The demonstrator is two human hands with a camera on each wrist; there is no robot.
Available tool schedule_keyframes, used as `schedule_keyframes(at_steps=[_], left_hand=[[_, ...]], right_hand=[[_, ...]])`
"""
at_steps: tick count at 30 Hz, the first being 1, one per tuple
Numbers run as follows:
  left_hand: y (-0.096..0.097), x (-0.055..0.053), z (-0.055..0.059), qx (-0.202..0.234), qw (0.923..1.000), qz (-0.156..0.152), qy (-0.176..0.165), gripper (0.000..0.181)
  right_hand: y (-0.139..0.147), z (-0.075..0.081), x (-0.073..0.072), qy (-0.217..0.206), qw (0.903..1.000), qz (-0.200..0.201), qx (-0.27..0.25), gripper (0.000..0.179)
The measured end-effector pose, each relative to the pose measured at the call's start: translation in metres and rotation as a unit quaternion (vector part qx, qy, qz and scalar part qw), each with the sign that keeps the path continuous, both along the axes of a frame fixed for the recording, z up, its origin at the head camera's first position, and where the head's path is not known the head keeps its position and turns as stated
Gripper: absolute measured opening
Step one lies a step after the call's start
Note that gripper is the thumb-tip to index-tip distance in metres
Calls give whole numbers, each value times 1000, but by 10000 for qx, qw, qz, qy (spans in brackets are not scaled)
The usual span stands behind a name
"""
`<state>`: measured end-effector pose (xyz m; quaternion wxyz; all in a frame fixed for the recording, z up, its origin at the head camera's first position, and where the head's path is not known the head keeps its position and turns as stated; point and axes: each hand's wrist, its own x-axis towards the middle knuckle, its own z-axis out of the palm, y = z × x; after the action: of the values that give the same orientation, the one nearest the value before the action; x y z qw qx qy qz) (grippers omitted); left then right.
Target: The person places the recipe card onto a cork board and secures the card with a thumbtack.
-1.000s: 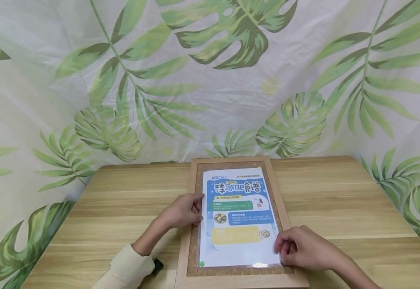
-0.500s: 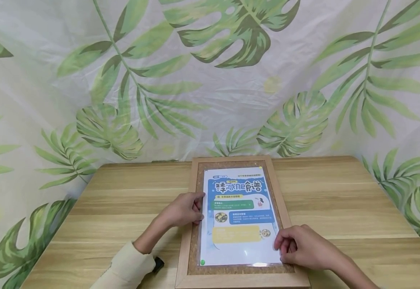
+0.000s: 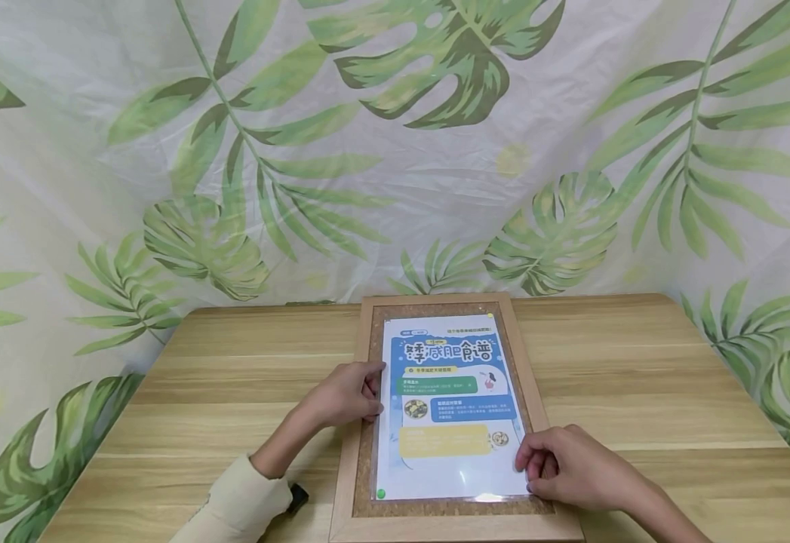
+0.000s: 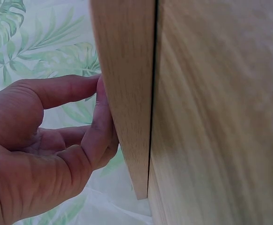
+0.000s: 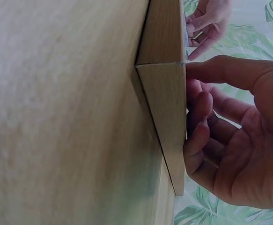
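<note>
A corkboard in a pale wooden frame lies on the table. On its cork lies a clear-covered poster in blue, green and yellow. My left hand pinches the poster's left edge at mid-height, thumb and index finger at that edge. At the lower right edge, my right hand pinches the poster, the other fingers curled under. Both wrist views show the fingertips at the board's upper face, partly hidden by the frame. A green pushpin sits at the lower left corner, a yellow pushpin at the upper right.
The wood-grain table extends to both sides of the board. A small black object lies beside the left sleeve. Behind the table hangs a leaf-patterned curtain, close to the board's far end.
The head view has shifted very slightly. Both hands keep their places at the poster's edges.
</note>
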<state>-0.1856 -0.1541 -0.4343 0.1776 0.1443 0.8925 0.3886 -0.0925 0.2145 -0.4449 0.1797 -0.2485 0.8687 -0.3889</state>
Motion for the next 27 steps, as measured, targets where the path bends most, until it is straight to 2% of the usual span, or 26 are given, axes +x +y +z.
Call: schedule_keyframes(at_steps=[6,8,12,14,16,21,27], left_hand=[[0,4,1,-50,9999,139,83,72],[1,5,2,-76,9997,200,139,65],[2,7,5,-225,9986,256,392,37],[2,8,7,-314,9978,290,504,32],[1,9,10,-447,9966,348,607,35],[-2,10,15,-705,9939,376,763,57],[-7,14,19,-775,9927,89,921,58]], right_hand=[[0,1,1,-57,9999,45,-83,16],[1,1,1,-63,9999,52,-121,14],[1,3,-1,11,9998,71,-176,12],[2,4,-2,71,9998,88,-189,11],[3,4,-2,130,9997,101,-195,10],[5,4,-3,167,9996,99,-202,10],[10,7,-4,354,9994,-44,-16,13]])
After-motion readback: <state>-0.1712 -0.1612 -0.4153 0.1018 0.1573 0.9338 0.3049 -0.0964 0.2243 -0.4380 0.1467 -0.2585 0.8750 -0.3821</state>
